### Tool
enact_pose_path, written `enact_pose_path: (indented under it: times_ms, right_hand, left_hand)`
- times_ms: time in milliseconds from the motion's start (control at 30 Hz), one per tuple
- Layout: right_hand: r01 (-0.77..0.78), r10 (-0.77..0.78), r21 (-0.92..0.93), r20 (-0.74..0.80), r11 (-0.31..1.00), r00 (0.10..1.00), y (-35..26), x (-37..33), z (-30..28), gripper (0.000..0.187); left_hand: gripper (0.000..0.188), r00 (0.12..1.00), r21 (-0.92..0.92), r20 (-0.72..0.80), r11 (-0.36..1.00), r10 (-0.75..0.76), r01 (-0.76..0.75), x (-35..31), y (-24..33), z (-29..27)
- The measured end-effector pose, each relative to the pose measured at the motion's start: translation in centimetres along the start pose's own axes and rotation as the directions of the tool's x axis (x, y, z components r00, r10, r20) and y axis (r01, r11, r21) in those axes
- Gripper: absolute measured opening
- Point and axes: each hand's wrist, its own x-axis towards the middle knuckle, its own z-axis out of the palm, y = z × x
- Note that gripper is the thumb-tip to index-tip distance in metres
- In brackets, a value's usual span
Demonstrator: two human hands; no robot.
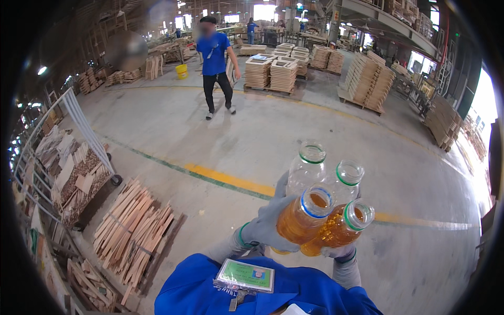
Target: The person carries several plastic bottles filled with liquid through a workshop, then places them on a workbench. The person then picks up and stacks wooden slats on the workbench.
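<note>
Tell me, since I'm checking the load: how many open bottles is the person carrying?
4. Two clear ones at the back, two amber-filled ones in front, bunched between the left hand and right hand. More may be hidden underneath.

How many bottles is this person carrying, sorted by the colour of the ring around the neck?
Green-ringed bottles: 3
Blue-ringed bottle: 1
Total: 4, held between the left hand and right hand.
</note>
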Motion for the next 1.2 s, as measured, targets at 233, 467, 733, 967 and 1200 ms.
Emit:
enact_pose_path:
  times_ms: [233, 467, 733, 967, 1200]
  right_hand:
    - [0.050, -0.054, -0.025, -0.224, 0.998, 0.973, 7.5, 15.0, -17.2, 0.087]
    - [0.061, -0.159, -0.249, -0.396, 0.967, 0.904, 13.2, 25.5, -37.7, 0.086]
    - [0.050, -0.192, -0.333, -0.409, 0.942, 0.892, 17.6, 37.6, -65.0, 0.086]
    - [-0.003, -0.123, -0.463, -0.242, 0.886, 0.963, 23.5, 47.9, -87.1, 0.085]
    - [0.159, -0.285, -0.737, -0.048, 0.657, 0.957, 24.6, 64.1, -106.6, 0.071]
  left_hand:
    - [0.089, 0.959, -0.418, 0.265, 0.884, -0.101, 0.208, 22.1, -18.4, -1.2]
    - [0.093, 0.902, -0.489, 0.412, 0.866, 0.128, 0.100, 42.8, -37.0, 5.4]
    - [0.090, 0.918, -0.482, 0.391, 0.865, 0.069, 0.140, 65.3, -53.1, 14.9]
    - [0.088, 0.927, -0.443, 0.371, 0.865, -0.061, 0.234, 83.5, -65.1, 20.1]
    - [0.089, 0.921, -0.503, 0.354, 0.863, 0.162, 0.041, 103.3, -84.5, 28.9]
